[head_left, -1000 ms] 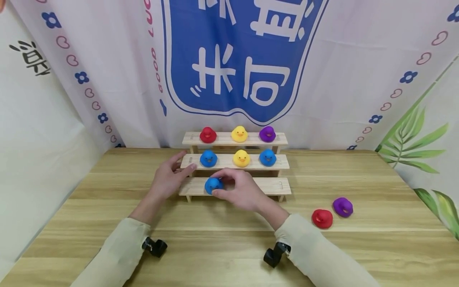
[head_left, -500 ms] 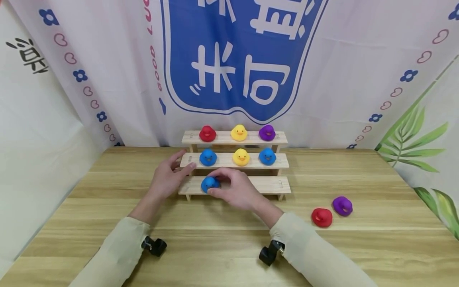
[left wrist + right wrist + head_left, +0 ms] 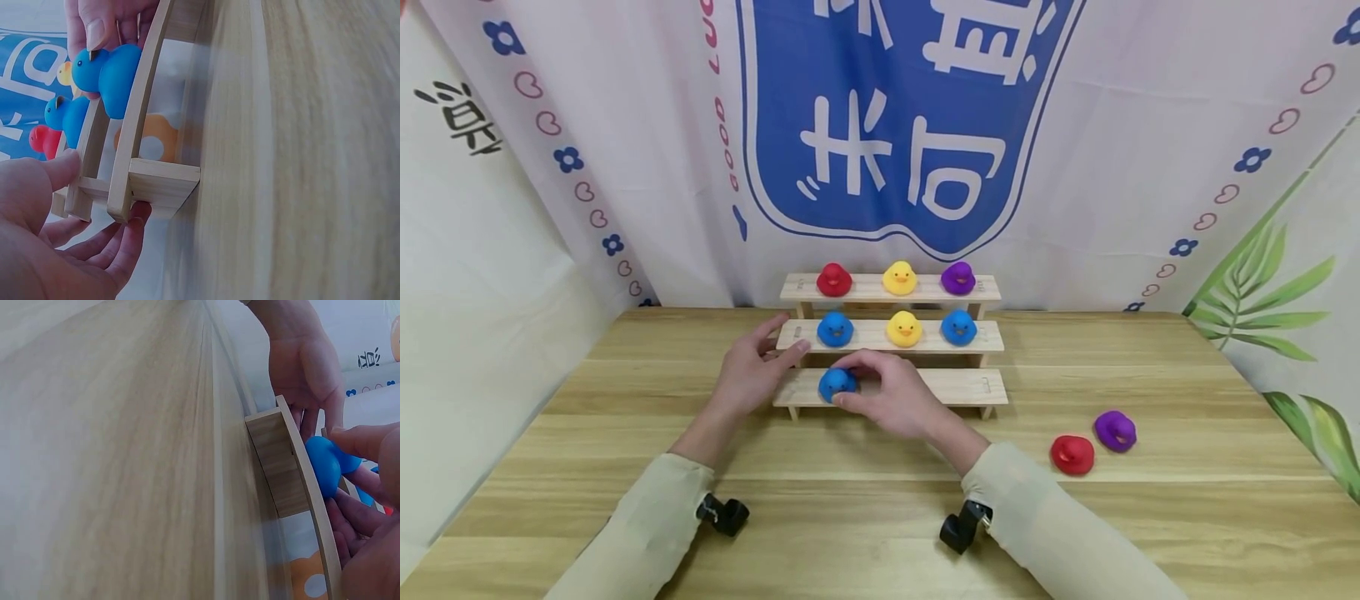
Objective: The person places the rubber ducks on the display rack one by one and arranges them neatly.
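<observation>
A three-tier wooden stand point(image 3: 951, 386) stands toward the back of the table. My right hand point(image 3: 904, 398) pinches a blue rubber duck point(image 3: 837, 385) between thumb and fingers at the left part of the lowest tier. That duck's base point(image 3: 323, 467) sits against the tier's top in the right wrist view. My left hand point(image 3: 751, 367) holds the stand's left end, thumb on the middle tier and fingers around the side, as the left wrist view shows. On the middle tier sit a blue duck point(image 3: 835, 330), a yellow duck point(image 3: 904, 330) and another blue duck point(image 3: 959, 328).
The top tier carries a red duck point(image 3: 834, 280), a yellow duck point(image 3: 899, 278) and a purple duck point(image 3: 958, 279). Right of the stand, a red duck point(image 3: 1072, 455) and a purple duck point(image 3: 1116, 431) lie on the table point(image 3: 850, 533). A printed curtain point(image 3: 1075, 183) hangs behind.
My right hand has slid the blue duck slightly left along the lowest tier, mostly in the first half second. My left hand has stayed at the stand's end.
</observation>
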The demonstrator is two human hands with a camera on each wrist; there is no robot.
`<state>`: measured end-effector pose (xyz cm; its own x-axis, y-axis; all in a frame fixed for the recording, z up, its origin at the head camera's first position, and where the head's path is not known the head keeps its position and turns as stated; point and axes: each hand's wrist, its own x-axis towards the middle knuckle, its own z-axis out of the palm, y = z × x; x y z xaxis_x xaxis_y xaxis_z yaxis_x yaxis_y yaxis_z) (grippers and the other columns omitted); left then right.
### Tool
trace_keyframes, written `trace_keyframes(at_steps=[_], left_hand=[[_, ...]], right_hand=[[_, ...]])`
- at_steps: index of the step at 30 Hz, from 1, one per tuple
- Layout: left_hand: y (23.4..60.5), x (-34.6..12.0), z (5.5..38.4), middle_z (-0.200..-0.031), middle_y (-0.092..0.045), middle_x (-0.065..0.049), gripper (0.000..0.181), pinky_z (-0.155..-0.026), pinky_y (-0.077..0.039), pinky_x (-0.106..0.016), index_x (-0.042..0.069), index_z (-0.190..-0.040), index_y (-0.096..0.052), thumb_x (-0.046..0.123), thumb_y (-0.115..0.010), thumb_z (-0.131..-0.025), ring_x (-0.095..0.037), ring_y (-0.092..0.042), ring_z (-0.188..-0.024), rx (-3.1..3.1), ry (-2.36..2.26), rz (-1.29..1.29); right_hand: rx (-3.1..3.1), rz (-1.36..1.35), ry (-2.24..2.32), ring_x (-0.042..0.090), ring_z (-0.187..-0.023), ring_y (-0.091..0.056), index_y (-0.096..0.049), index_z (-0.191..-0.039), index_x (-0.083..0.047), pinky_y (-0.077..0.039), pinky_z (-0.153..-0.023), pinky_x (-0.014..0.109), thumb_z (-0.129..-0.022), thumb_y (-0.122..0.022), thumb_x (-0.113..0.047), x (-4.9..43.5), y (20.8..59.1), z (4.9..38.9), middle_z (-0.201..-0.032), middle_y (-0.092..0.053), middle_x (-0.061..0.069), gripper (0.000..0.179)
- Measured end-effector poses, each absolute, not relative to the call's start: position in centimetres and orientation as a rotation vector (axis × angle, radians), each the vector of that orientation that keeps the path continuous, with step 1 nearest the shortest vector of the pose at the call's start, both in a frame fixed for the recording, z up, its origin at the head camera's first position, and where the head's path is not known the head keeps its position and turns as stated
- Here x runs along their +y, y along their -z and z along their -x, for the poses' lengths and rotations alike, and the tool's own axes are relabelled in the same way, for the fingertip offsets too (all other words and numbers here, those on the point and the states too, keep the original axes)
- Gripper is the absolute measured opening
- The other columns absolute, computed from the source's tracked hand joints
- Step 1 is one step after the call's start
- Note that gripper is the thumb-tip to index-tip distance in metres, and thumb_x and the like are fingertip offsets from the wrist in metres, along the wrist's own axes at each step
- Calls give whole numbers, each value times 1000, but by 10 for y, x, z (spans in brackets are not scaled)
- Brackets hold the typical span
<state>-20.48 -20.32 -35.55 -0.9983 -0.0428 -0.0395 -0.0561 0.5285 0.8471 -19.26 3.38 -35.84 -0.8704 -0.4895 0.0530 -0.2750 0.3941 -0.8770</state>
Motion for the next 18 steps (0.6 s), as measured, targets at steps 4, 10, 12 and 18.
trace_keyframes(at_steps=[4, 10, 12, 18], left_hand=[[356, -203, 205, -159, -53, -23, 79, -115, -50, -54, 20, -169, -32, 52, -65, -104, -40, -58, -140, 2737, -1519, 82], [354, -203, 206, -158, -54, -23, 80, -115, -51, -53, 21, -169, -32, 52, -65, -103, -39, -59, -138, 2729, -1527, 86], [354, -204, 206, -158, -54, -23, 80, -114, -51, -54, 21, -169, -32, 52, -65, -103, -40, -60, -138, 2733, -1522, 83], [355, -204, 206, -157, -55, -23, 79, -113, -51, -52, 21, -168, -33, 51, -65, -103, -39, -60, -136, 2724, -1527, 82]], right_hand=[[2440, 691, 1456, 20, -131, -64, -72, -132, -21, -49, -118, 43, -97, -80, -27, 35, 357, 193, -137, -70, -2, 36], [2441, 721, 1434, 19, -133, -64, -70, -137, -21, -47, -119, 43, -96, -81, -28, 42, 354, 193, -140, -70, -3, 43], [2447, 727, 1420, 19, -134, -64, -70, -137, -22, -47, -119, 43, -96, -81, -29, 45, 353, 193, -139, -71, -4, 44], [2478, 727, 1349, 20, -137, -62, -67, -141, -20, -47, -119, 44, -96, -81, -30, 59, 349, 188, -141, -70, -2, 48]])
